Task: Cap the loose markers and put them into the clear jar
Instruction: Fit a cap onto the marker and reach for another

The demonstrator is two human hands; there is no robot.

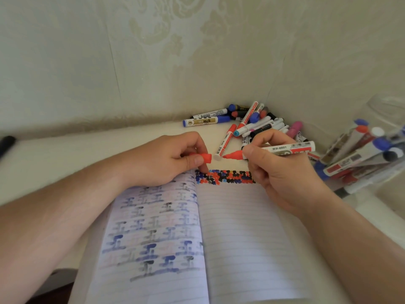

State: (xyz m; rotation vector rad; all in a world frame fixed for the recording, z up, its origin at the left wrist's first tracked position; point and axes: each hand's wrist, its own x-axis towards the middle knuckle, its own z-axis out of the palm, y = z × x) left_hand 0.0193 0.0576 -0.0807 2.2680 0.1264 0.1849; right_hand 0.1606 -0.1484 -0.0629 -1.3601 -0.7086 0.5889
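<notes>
We've got the red cap (202, 158) pinched in the left hand (173, 160), open end facing right. Right hand (282, 172) grips the uncapped red marker (269, 151) by its barrel, tip aimed at the cap w/ a small gap between, both above the open notebook (230, 227). To seat it well: line up the axes, slide tip straight in, press till it seats, prob. w/ a click. Clear jar (372, 150) stands at right, already holding markers; loose pile (252, 122) sits in the corner.
</notes>
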